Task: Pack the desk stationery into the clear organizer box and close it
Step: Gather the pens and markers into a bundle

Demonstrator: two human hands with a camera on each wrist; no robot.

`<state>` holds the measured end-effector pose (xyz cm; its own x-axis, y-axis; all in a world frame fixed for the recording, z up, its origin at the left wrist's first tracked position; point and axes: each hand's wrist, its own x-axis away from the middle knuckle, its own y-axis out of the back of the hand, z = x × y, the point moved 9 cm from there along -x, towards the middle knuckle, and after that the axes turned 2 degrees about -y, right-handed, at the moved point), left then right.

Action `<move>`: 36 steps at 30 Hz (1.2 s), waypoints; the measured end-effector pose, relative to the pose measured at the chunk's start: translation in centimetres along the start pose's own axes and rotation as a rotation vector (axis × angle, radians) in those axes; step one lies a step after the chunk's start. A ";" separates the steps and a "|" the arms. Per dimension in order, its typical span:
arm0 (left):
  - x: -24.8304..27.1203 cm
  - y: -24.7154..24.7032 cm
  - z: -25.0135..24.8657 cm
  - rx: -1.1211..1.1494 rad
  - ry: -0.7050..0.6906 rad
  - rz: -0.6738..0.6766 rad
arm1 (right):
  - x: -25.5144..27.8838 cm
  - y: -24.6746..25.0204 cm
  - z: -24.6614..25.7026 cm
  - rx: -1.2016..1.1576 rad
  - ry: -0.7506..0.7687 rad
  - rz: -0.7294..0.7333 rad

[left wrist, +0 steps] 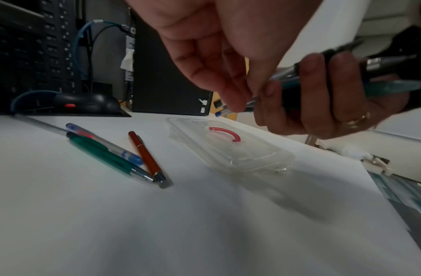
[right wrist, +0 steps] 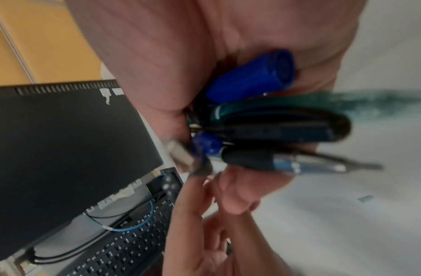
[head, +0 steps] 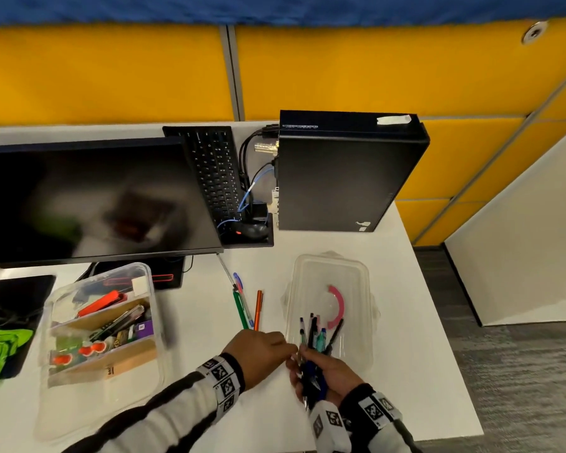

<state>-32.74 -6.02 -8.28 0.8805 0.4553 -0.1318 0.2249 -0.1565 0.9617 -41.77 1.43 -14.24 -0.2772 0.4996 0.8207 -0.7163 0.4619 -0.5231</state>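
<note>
My right hand [head: 327,371] grips a bundle of pens [head: 314,338], blue, black and teal, over the near end of the clear lid [head: 330,273] with its pink handle [head: 339,305]. My left hand [head: 258,353] reaches in from the left, and its fingertips pinch one pen at the bundle's edge. In the left wrist view the bundle [left wrist: 382,87] sits in the right hand [left wrist: 311,104]. A green pen [head: 241,308], a clear blue pen [head: 242,294] and an orange pen [head: 258,308] lie loose on the desk. The clear organizer box [head: 46,308] stands open at the left, holding several items.
A monitor [head: 95,197], an upright keyboard [head: 216,171], a mouse [head: 252,230] and a black computer case [head: 340,171] line the back of the white desk [head: 193,371]. Green cloth [head: 0,354] lies at the far left. The desk's right edge runs just beyond the lid.
</note>
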 end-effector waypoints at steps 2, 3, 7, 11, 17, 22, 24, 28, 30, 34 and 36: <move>0.0 0.2 -0.5 -0.033 -0.043 -0.021 | 0.0 -0.5 -0.4 0.011 -0.005 0.007; -0.1 0.3 -0.6 -0.021 -0.041 -0.027 | -0.2 -0.6 -0.5 0.040 0.003 0.003; 0.2 1.0 3.1 0.191 0.302 -0.032 | -0.3 -0.3 -0.7 0.075 0.061 -0.049; 3.1 -1.9 10.0 0.217 0.884 0.240 | 0.1 0.2 -0.3 -0.073 0.095 -0.076; 2.9 -4.5 10.7 0.078 0.874 0.539 | 0.3 1.0 -0.1 -0.086 0.091 -0.085; 1.0 -2.8 6.6 0.387 0.710 0.334 | -0.6 1.6 0.5 -0.113 0.171 -0.146; 0.7 -2.2 3.5 0.483 0.589 0.285 | -0.8 1.1 0.9 -0.131 0.194 -0.139; 1.0 -2.9 -0.8 0.376 0.380 0.450 | -1.3 0.7 1.5 -0.109 0.226 -0.154; 1.3 -2.8 -0.6 0.354 0.346 0.494 | -1.4 0.5 1.5 -0.076 0.241 -0.149; 1.1 -2.3 1.1 0.436 0.396 0.487 | -1.4 -0.6 1.5 0.012 0.275 -0.111; 0.6 -1.9 1.2 0.449 0.406 0.484 | -1.4 -1.2 1.4 0.013 0.282 -0.080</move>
<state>-32.15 -6.53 -10.45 0.7212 0.5178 0.4603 0.0776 -0.7206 0.6890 -41.43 -0.84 -14.42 -0.0321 0.6468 0.7620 -0.7373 0.4994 -0.4550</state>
